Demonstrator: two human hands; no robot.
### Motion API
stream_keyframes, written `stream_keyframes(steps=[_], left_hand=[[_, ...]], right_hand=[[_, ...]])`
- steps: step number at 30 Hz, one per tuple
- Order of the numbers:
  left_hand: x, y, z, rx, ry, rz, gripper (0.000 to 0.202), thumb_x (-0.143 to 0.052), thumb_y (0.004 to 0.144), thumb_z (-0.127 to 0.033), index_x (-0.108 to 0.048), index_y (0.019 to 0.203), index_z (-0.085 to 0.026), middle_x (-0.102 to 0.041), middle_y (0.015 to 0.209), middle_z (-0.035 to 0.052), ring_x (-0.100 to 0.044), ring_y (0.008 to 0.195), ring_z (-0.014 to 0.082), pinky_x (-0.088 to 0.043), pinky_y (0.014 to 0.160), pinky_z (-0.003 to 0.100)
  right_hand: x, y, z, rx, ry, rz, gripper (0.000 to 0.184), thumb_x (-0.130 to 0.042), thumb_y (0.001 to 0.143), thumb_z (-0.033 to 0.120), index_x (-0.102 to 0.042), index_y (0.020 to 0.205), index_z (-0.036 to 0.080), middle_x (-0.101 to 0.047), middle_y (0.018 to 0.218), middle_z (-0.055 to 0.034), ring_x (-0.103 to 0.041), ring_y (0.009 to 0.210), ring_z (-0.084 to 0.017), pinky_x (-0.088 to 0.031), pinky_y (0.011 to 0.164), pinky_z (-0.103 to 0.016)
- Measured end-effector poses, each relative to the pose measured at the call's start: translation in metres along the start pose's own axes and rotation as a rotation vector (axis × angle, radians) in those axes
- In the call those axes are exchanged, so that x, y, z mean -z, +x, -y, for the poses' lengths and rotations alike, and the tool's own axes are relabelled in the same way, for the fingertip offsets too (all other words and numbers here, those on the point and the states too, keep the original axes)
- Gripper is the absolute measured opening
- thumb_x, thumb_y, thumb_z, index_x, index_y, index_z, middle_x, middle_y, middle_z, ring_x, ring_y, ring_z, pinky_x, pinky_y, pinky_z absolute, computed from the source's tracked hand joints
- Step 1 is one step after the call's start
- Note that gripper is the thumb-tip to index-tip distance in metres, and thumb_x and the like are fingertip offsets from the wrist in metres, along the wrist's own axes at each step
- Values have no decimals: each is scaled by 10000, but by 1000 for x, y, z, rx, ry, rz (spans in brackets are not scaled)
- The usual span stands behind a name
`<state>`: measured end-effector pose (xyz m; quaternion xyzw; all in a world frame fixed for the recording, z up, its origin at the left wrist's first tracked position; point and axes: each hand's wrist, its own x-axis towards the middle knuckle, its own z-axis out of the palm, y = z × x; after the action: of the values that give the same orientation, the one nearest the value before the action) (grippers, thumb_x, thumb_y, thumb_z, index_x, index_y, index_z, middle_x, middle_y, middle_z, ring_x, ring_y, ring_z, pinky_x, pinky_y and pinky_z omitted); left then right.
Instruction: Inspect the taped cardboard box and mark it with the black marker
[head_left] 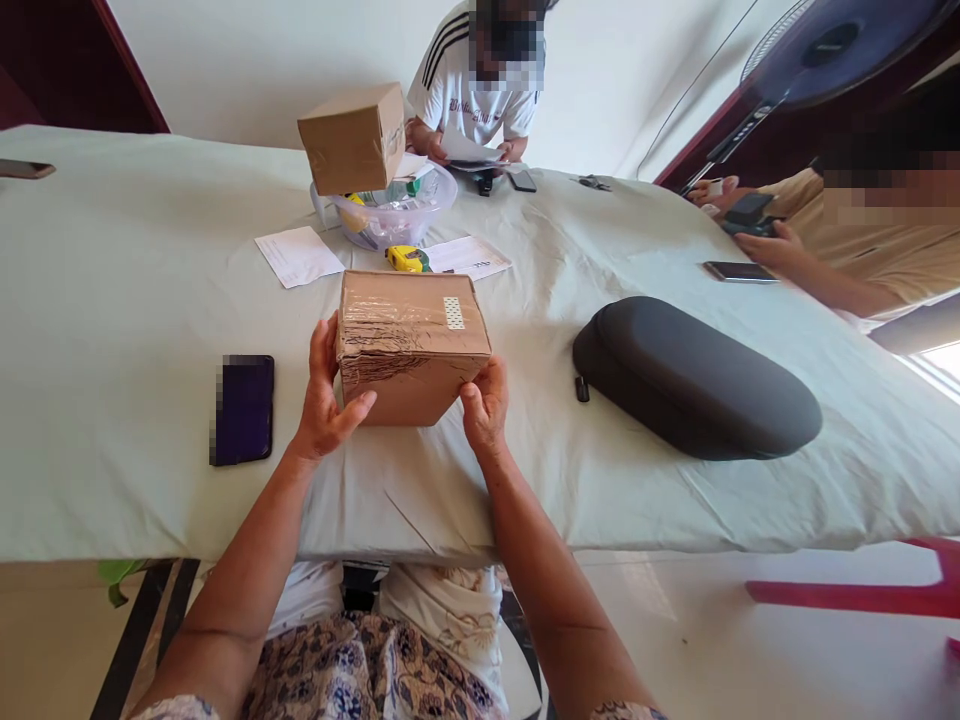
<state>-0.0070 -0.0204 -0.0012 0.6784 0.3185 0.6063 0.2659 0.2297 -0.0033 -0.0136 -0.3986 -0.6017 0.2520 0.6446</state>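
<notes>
A brown cardboard box [411, 340], wrapped in clear tape, stands on the table's pale cloth [135, 290] just in front of me. My left hand [326, 395] grips its left near corner, thumb on the front face and fingers round the side. My right hand [484, 405] pinches its right near corner. A small white label sits on the box's top.
A dark phone [244, 408] lies left of the box, a black oval case [694, 378] to the right. Behind are a yellow tape measure [407, 259], papers [298, 255], a clear bowl [397, 212] and a second box [352, 138]. Two other people sit at the far and right sides; a fan [825, 45] stands right.
</notes>
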Motion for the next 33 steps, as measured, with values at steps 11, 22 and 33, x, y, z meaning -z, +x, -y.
stream_keyframes(steps=[11, 22, 33], left_hand=[[-26, 13, -24, -11, 186, -232, 640, -536, 979, -530, -327, 1557, -351, -455, 1533, 92, -472, 1428, 270, -376, 1208, 419], [-30, 10, -22, -1, 172, -224, 662, -539, 991, -474, -266, 1584, -364, -406, 1572, 89, -397, 1491, 259, -326, 1245, 427], [-31, 12, -29, -29, 177, -221, 532, -447, 1028, -463, -341, 1542, -376, -433, 1551, 75, -401, 1488, 245, -311, 1256, 437]], right_hand=[[-1, -2, 0, 34, -48, 14, 556, -494, 863, 769, -665, 1007, 260, -658, 912, -62, -649, 980, -264, -548, 823, -384], [-2, -2, -2, 41, -59, -36, 543, -489, 882, 746, -669, 1020, 253, -687, 949, -64, -662, 997, -263, -548, 863, -395], [-5, -2, -1, 9, -49, -34, 551, -470, 873, 764, -647, 1012, 262, -653, 886, -53, -644, 998, -267, -527, 874, -404]])
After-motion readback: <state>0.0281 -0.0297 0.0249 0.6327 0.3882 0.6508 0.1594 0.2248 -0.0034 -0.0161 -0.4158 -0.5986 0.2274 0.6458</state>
